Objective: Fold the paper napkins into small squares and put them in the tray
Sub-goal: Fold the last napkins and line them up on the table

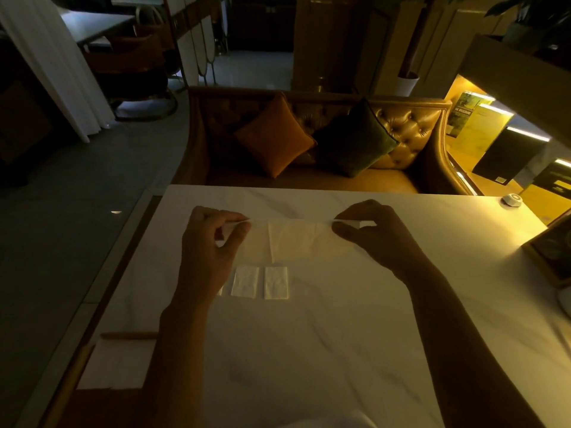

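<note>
**Thin napkin stretched between two hands above the pale desk**

A white marble-look desk fills the lower view. Above its far half, a thin, translucent white paper napkin is held out flat and taut, clear of the desk top. The left hand pinches the napkin's left upper corner between thumb and fingers pressed together; the right hand pinches the right upper corner the same way, its other fingers curled. A vertical crease runs down the sheet near its middle.

Just nearer than the held napkin, two small white folded napkin rectangles lie flat on the desk side by side, slightly apart. A sliver of a third white piece shows beside them to the left, mostly hidden behind the left forearm, so its shape cannot be told.

At the desk's near-left corner sits a shallow tray with a wooden rim. White paper lies inside it; in the dim light it is unclear whether this is one sheet or a stack, and the left forearm covers the tray's right side.

At the desk's far-right corner rests a small round white object, too small to identify. A dark framed object on the desk's right edge is cut off by the frame. Beyond the desk's far edge stands a tufted golden-brown leather sofa with an orange cushion and a dark green cushion.
</note>
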